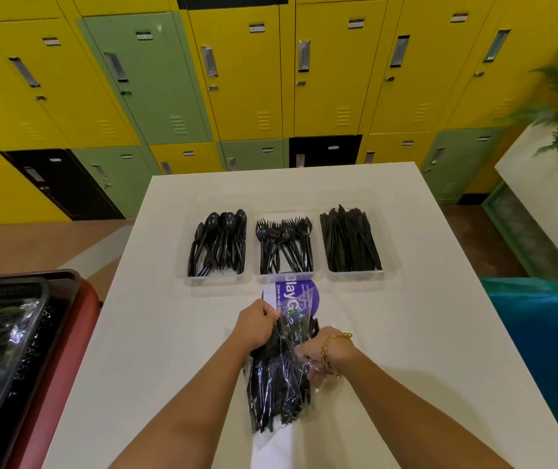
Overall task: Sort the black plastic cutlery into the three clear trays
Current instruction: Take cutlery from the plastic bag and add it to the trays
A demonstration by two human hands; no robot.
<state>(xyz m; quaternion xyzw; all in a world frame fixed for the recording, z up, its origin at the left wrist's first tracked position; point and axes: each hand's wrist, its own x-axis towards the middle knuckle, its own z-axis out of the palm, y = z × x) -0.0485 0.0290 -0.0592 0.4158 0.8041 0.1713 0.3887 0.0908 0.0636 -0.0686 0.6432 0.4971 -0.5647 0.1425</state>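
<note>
- Three clear trays stand side by side at the far part of the white table [176, 333]: the spoon tray [218, 245] on the left, the fork tray [284, 247] in the middle, the knife tray [350, 242] on the right. One type per tray keeps the sort legible.
- A clear plastic bag [277, 384] of unsorted black cutlery lies near the person, just short of the trays, within reach of all three.
- The left hand [255, 328] clenches the bag's upper edge, probably to hold its mouth open.
- The right hand [315, 353] grasps the bag's film at its right side; what the fingertips pinch cannot be determined.
- A purple sticker [299, 292] lies on the table between bag and fork tray.
</note>
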